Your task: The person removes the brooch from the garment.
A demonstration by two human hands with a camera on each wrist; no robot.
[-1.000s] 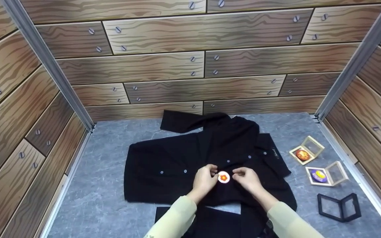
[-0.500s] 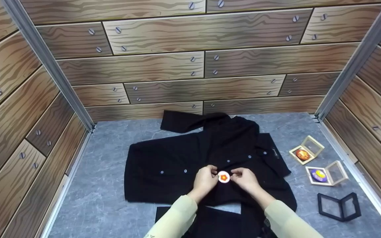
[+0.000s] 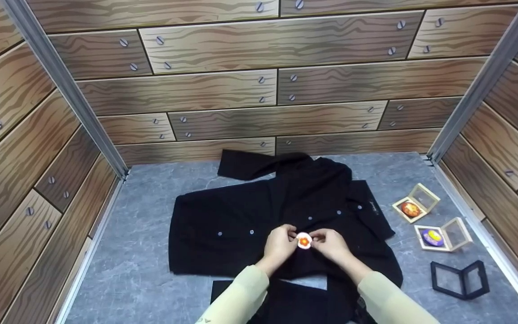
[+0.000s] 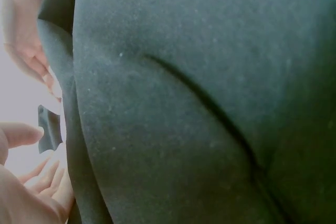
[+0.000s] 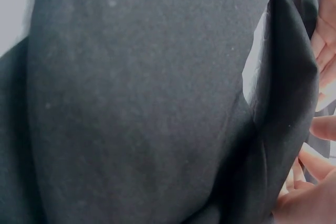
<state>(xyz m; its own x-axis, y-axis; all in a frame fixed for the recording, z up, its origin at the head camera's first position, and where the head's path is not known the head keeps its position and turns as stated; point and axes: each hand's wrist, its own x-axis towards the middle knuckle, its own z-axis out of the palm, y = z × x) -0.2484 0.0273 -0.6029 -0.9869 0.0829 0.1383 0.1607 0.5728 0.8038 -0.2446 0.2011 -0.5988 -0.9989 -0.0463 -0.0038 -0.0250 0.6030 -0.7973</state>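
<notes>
A round white badge bearing an orange-red flower (image 3: 304, 240) is held over the near half of a black cloth garment with silvery buttons (image 3: 223, 207), spread upon a grey marbled surface (image 3: 133, 225). The left hand (image 3: 279, 245) pinches one edge; the right hand (image 3: 331, 244) pinches the opposite edge. Whether badge meets cloth, I cannot tell. A black, hinged, square frame (image 3: 463, 284) stands open at right.

The head camera is looking forward and down from above at a black jacket (image 3: 227, 211), left hand (image 3: 280, 245) and right hand (image 3: 331, 244); both wrist cameras are facing dark cloth (image 4: 157, 129) closely, sharing both hands sideways.
</notes>
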